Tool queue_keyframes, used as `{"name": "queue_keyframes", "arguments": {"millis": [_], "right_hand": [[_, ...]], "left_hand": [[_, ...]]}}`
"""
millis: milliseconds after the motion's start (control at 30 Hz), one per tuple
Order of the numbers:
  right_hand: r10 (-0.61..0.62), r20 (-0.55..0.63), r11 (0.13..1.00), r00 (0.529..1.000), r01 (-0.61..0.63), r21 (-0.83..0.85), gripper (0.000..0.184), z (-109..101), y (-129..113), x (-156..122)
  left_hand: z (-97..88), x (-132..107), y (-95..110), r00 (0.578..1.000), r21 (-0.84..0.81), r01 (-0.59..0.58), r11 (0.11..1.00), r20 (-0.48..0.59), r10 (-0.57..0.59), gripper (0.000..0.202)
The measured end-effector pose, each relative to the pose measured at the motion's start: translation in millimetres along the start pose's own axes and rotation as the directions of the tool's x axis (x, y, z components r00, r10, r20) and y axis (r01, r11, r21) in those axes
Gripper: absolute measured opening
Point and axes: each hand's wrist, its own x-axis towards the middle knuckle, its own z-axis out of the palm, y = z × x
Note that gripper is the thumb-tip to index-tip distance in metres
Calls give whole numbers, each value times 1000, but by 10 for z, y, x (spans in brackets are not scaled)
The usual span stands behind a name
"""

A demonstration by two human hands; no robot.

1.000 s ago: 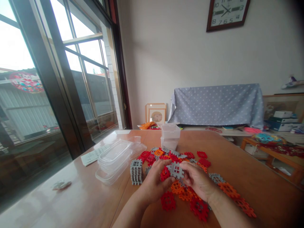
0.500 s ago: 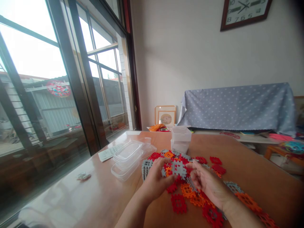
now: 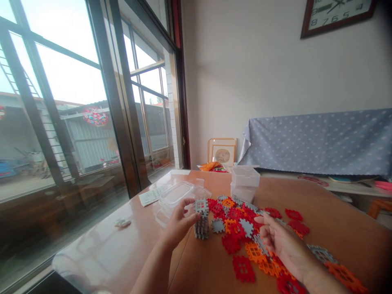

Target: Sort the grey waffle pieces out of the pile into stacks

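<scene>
My left hand (image 3: pixel 181 222) pinches a grey square interlocking plastic tile (image 3: pixel 201 205) by its edge, between thumb and fingers. That tile sits on top of an upright stack of matching grey tiles (image 3: pixel 201 228). Over the right side of a loose pile hovers my right hand (image 3: pixel 274 233), index finger stretched out and the others loosely curled, with nothing visible in it. Below and beside it lie red tiles (image 3: pixel 243 268), orange tiles (image 3: pixel 254 252) and a grey tile (image 3: pixel 246 228). Another grey tile (image 3: pixel 218 225) lies flat just right of the stack.
Clear plastic lids and trays (image 3: pixel 177 193) lie behind my left hand, next to a paper sheet (image 3: pixel 152 196). Two stacked clear boxes (image 3: pixel 245 179) stand behind the pile. A small crumpled item (image 3: pixel 122 223) lies on the table's left. Large windows border the left side.
My left hand has carried the grey tile left from above the pile onto the grey stack. My right hand stays over the pile, apart from that tile. The view has turned slightly left.
</scene>
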Motion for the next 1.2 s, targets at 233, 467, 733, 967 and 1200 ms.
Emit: {"name": "queue_keyframes", "arguments": {"millis": [233,467,733,967,1200], "right_hand": [[-2,-57,999,998,4,42,46,-52,13,51],[10,-69,998,998,-5,67,45,-68,-3,55],[4,-71,997,997,1,73,43,-47,-30,47],[-40,-95,995,995,48,89,42,-89,-34,72],[-44,-69,993,997,51,109,42,-90,-41,81]], "left_hand": [[54,-4,-131,998,-61,46,997,37,-44,39],[77,-7,-181,993,-96,110,989,55,-105,44],[164,-62,-147,989,-112,147,983,7,-147,49],[356,-72,-212,994,192,-56,980,-82,73,77],[492,-35,-175,974,436,-142,889,-101,205,71]]}}
